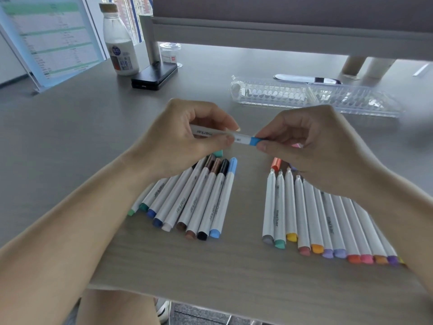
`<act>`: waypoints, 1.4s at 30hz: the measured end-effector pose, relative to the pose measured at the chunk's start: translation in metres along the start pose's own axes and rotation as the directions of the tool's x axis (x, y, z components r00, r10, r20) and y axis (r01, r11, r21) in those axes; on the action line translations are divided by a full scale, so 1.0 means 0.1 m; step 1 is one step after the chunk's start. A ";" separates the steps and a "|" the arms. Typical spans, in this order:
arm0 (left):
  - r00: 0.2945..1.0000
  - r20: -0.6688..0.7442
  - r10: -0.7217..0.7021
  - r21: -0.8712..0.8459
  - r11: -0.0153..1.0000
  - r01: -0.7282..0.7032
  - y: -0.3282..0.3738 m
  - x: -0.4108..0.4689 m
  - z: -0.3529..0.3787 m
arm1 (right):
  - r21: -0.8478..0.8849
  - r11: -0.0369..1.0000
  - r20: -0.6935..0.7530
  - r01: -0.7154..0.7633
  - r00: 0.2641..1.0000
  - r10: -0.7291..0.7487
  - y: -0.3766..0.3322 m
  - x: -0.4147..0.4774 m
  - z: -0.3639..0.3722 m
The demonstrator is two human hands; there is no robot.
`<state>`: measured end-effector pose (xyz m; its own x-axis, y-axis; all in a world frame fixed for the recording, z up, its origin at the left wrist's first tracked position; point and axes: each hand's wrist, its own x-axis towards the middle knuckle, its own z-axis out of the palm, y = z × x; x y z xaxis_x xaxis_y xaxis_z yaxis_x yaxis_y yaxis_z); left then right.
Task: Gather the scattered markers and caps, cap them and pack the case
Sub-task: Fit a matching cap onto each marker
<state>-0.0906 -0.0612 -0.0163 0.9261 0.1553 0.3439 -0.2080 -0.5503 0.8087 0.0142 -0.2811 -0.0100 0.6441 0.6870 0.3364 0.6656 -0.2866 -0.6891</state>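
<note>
My left hand [187,137] grips the white barrel of a marker [239,137] held level above the table. My right hand [311,146] pinches the blue cap [253,140] at that marker's right end. Below the left hand lies a row of capped markers [201,200] with brown, black and blue caps. Under the right hand lies a second row of uncapped markers [304,212] with bare tips pointing away. A few loose caps, orange [276,163] and teal [218,153], peek out beneath my hands. The clear plastic case [314,96] lies open at the back right.
A milk bottle [120,43], a black box [154,77] and a small clear jar [169,53] stand at the back left beside a tilted document stand [51,41]. A grey shelf [281,36] overhangs the far side. The table's front edge [234,299] is close to me.
</note>
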 end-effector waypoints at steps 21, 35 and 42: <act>0.997 0.021 0.072 0.082 0.994 -0.074 0.07 -0.01 -0.04 | 0.212 0.974 -0.121 0.080 0.991 -0.055 0.05 0.06 0.01; 0.932 0.244 -0.267 0.716 0.698 0.013 0.50 -0.10 0.29 | 0.142 0.987 -0.152 -0.081 0.983 0.102 0.11 0.07 -0.02; 0.931 0.274 -0.243 0.690 0.724 -0.015 0.50 -0.08 0.36 | 0.147 0.984 -0.137 -0.105 0.983 0.125 0.05 0.07 -0.02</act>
<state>-0.0976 -0.1196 0.0046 0.9986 0.0529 -0.0071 0.0530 -0.9665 0.2510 0.0224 -0.2792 -0.0096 0.7680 0.5476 0.3322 0.5317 -0.2558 -0.8074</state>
